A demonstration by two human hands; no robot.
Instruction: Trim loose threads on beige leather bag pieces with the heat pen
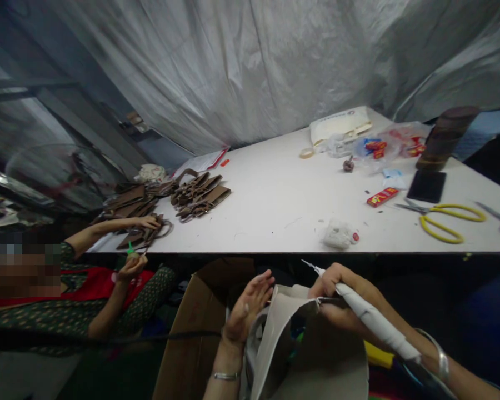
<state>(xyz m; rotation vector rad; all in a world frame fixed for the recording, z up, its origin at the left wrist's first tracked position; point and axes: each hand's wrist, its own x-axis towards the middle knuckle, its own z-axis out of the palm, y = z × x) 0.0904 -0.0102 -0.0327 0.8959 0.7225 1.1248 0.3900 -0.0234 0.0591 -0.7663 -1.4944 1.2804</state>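
A light beige bag-like piece [337,355] with an open top sits low in the view, below the table edge. My left hand [250,305] is against its left side, fingers spread and pointing up, gripping nothing. At the upper right rim, my right hand [333,294] is closed on the beige piece and on a white-wrapped tool with a thin pointed tip [312,266]. The wrapped shaft [375,319] runs back along my right forearm.
A white table [266,205] spans ahead, bearing brown leather pieces [202,194], yellow-handled scissors [445,219], a phone [427,186], a red box [382,197] and a dark bottle [445,139]. A cardboard box [187,333] stands at lower left, beside a co-worker holding a green-tipped item [130,249].
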